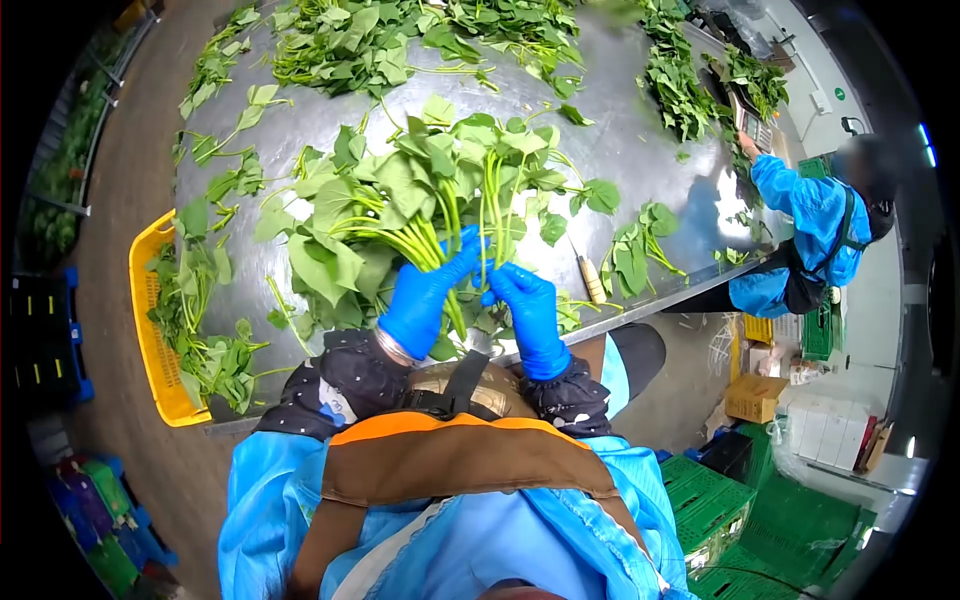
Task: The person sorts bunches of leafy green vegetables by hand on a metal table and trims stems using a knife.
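Note:
My left hand [428, 305], in a blue glove, is closed around the stems of a thick bunch of leafy greens [415, 235]. The broad, pointed leaves fan out above and to the left of the fist, and the stem ends poke out below. Close beside it, my gloved right hand [528, 312] pinches a few thin green stems [492, 215] whose leaves spread up and to the right. Both hands are above the near edge of a metal table [640, 130]. A knife with a wooden handle [593, 282] lies to their right, its blade pointing away.
Large heaps of greens [345, 45] cover the far side of the table. A yellow crate [155, 330] stands at the left edge. At right, a co-worker [815, 215] in blue reaches toward a scale [755, 130]. Green crates [705, 505] are stacked at lower right.

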Demonstrator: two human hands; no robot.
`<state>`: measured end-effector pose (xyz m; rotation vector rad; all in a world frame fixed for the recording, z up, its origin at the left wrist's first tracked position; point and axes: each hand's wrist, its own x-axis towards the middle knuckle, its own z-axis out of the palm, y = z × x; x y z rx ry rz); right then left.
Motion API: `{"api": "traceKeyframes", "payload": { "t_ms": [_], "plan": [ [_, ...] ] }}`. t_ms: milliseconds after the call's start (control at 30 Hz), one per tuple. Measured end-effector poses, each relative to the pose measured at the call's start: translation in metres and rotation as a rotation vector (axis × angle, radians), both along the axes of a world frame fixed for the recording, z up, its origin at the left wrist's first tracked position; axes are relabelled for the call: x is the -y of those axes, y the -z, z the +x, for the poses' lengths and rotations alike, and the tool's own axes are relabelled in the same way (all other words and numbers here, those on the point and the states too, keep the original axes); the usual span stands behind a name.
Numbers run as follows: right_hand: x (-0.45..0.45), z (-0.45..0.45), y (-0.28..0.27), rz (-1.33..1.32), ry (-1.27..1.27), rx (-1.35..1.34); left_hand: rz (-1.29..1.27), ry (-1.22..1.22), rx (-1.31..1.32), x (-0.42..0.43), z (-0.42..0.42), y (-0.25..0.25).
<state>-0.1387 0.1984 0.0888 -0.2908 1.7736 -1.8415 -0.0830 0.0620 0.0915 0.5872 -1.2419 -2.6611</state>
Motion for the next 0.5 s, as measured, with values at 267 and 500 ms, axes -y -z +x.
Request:
{"api": "traceKeyframes", "payload": {
  "t_ms": [267, 500],
  "plan": [
    [0.012, 0.009, -0.011, 0.145, 0.132, -0.034, 0.248, 0.114, -0.066, 0.003, 0.002, 0.014],
    [-0.015, -0.03, 0.001, -0.158, 0.461, -0.072, -0.301, 0.075, 0.207, 0.028, 0.01, 0.026]
  ]
}}
